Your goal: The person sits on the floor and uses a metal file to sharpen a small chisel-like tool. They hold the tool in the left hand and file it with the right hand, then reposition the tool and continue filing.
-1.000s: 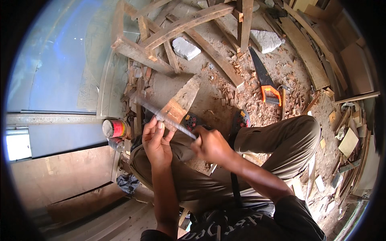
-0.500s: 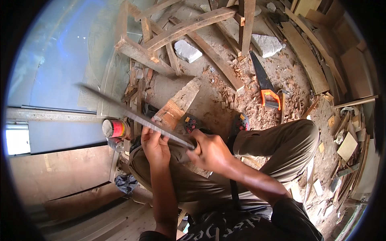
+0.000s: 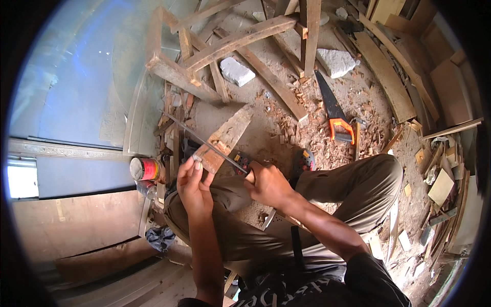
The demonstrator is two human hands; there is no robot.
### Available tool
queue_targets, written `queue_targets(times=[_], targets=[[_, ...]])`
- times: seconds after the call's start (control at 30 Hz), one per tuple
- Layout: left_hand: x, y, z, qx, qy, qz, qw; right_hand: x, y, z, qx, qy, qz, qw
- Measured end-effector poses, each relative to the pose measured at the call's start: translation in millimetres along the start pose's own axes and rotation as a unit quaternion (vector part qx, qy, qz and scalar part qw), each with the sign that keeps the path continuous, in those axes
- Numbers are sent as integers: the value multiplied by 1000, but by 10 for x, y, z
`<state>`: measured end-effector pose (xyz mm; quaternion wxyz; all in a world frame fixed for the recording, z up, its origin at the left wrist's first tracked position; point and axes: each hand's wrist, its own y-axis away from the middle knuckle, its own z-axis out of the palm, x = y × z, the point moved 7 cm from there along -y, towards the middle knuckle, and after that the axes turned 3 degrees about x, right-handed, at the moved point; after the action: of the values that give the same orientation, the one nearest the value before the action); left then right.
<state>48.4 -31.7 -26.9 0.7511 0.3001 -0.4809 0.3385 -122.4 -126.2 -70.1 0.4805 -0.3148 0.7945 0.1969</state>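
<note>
My right hand point(image 3: 271, 185) is closed round the handle of a long, thin metal file point(image 3: 217, 151). The blade slants up and left across a rough wooden board point(image 3: 232, 130), over its near end. At that end's lower left corner, my left hand point(image 3: 195, 187) has its fingertips drawn together, touching or very close to the wood. Whatever sits between those fingertips is too small to make out. The board lies between my bent legs, its far end pointing away over the floor.
A wooden frame point(image 3: 240, 43) stands ahead. A handsaw with an orange handle point(image 3: 341, 130) lies among wood chips at right, near a white block point(image 3: 336, 62). A red-labelled can point(image 3: 146, 168) stands at left. Planks point(image 3: 386, 77) and offcuts pile along the right.
The file has swung down from a raised position over my left hand to lie across the board's near end. My left hand has opened off the blade and come to the board's corner.
</note>
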Motion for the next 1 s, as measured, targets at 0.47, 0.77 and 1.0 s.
queue_targets(times=[0.47,0.77,1.0], targets=[[-30,138,68,6,-64,37,997,203,148,167,18,-121,17,992],[-149,78,-165,-5,-27,47,999,-483,300,-330,68,-173,-84,979],[-35,188,-51,43,-36,20,998,-166,178,-34,15,-120,18,992]])
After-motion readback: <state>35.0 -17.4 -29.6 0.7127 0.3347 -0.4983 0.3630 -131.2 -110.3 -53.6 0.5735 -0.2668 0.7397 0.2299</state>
